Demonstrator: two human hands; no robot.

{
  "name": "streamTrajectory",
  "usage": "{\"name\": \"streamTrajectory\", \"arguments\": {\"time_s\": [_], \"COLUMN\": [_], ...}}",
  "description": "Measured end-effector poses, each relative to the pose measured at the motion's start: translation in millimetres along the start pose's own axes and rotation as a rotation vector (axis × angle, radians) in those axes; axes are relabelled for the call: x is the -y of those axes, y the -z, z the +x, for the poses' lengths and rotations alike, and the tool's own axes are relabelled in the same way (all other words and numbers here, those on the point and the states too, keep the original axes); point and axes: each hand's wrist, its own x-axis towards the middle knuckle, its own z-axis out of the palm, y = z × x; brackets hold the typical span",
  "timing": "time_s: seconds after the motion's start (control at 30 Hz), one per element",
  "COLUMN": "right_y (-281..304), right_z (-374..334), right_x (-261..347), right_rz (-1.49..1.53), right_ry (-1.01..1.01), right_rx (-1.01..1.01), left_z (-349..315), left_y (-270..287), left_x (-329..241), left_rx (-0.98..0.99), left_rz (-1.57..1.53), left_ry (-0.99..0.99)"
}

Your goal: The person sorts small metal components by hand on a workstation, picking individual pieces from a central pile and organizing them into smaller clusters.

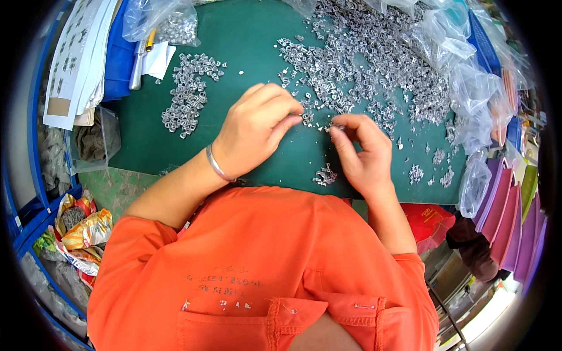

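My left hand (257, 126), with a metal bangle (216, 164) on its wrist, has thumb and forefinger pinched together over the green tabletop (246, 58). Whether anything sits in that pinch is too small to make out. Opposite it, my right hand (367, 149) pinches a small grey metal part (338, 127) between thumb and forefinger. Just beyond both hands spreads a large heap of small grey metal parts (374, 58). A separate pile of similar parts (186, 96) lies to the left. Close to my body is a little cluster of grey scraps (325, 175).
Clear plastic bags (462, 96) edge the right side of the heap. At the far left are a bag of parts (177, 28), a blue bin (119, 64), paper sheets (73, 64) and a yellow pen (151, 40). A clear plastic box (111, 131) hangs beside the table's left edge.
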Motion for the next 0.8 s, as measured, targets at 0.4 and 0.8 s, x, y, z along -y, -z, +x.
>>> {"name": "streamTrajectory", "arguments": {"time_s": [0.4, 0.8], "right_y": [9, 16], "right_z": [-7, -13], "right_x": [1, -3], "right_rz": [0.254, 0.263], "right_ry": [-0.225, -0.209], "right_rx": [0.011, -0.073], "left_z": [6, 6], "left_y": [-9, 29], "left_x": [-1, 2], "left_rx": [0.094, 0.117], "left_rz": [0.208, 0.011], "left_ry": [-0.132, 0.08]}}
